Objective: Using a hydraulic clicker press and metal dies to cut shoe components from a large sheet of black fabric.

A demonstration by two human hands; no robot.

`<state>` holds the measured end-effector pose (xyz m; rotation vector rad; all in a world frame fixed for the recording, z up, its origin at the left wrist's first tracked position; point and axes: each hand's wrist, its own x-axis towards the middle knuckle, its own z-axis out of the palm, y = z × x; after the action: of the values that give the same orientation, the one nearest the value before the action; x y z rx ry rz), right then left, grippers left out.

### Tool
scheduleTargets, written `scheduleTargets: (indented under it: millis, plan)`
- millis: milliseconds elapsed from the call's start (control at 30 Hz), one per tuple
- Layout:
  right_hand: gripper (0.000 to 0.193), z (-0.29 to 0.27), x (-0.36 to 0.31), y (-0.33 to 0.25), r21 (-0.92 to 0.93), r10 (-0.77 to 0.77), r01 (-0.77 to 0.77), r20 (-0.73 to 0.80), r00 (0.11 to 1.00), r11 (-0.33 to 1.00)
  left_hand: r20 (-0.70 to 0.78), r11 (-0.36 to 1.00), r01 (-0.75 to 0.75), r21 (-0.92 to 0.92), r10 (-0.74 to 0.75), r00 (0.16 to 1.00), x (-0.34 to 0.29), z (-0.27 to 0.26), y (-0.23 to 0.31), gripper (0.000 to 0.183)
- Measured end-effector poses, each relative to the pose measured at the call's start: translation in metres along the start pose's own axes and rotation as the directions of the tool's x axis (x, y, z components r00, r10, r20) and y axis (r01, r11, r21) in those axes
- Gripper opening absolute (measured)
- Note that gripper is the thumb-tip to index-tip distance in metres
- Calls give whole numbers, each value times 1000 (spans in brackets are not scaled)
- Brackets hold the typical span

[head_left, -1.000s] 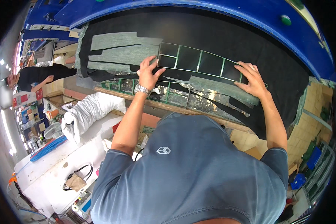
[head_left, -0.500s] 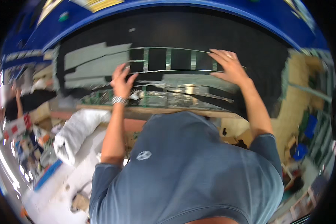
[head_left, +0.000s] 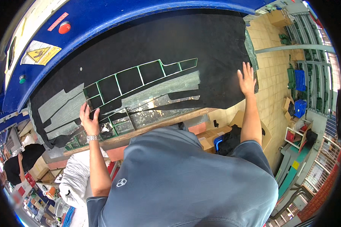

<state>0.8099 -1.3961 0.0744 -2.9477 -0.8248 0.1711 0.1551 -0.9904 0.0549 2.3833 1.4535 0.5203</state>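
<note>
Left-hand fingers (head_left: 88, 112) were spread and laid flat, not clenched, pressing on the black sheet (head_left: 147, 45) right by the green-edged cutter frame (head_left: 138, 78), w/ a metal watch (head_left: 92, 138) on that wrist. Right-hand fingers (head_left: 247, 71) were likewise released and splayed, palm down on the sheet's far right edge, gripping nothing. Left hand (head_left: 88, 121) and right hand (head_left: 247, 81) sat well apart, the frame betw. them. The sheet lay spread over the surface (head_left: 140, 130), whose wooden front edge showed just below it; long shapes were already cut out of the sheet, leaving pale grey gaps (head_left: 60, 104) at the left and under the frame. The frame itself, a row of box-like cells, lay tilted across the middle of the sheet. Behind it curved the blue machine housing (head_left: 113, 17) w/ a red button (head_left: 64, 27) and a yellow warning label (head_left: 39, 53). The person wore a grey-blue shirt (head_left: 185, 181). Farther off: another person in black (head_left: 21, 166) at lower left, a white bag (head_left: 77, 178) beside them, blue crates (head_left: 300, 79) by the tiled floor at right.
</note>
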Motion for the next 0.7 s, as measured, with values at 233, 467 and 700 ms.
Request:
scheduleTargets:
  millis: [233, 467, 700]
  plan:
    - [67, 20, 8, 23, 71, 83, -76, -93, 992, 995, 37, 1000, 15, 12, -15, 999, 2, -2, 6, 54]
    - [51, 23, 9, 4, 56, 23, -9, -252, 967, 998, 59, 1000, 1, 30, -3, 998, 3, 1, -1, 57]
    - [84, 15, 2, 16, 235, 345, -286, -270, 899, 929, 60, 1000, 18, 1, -18, 998, 0, 0, -7, 58]
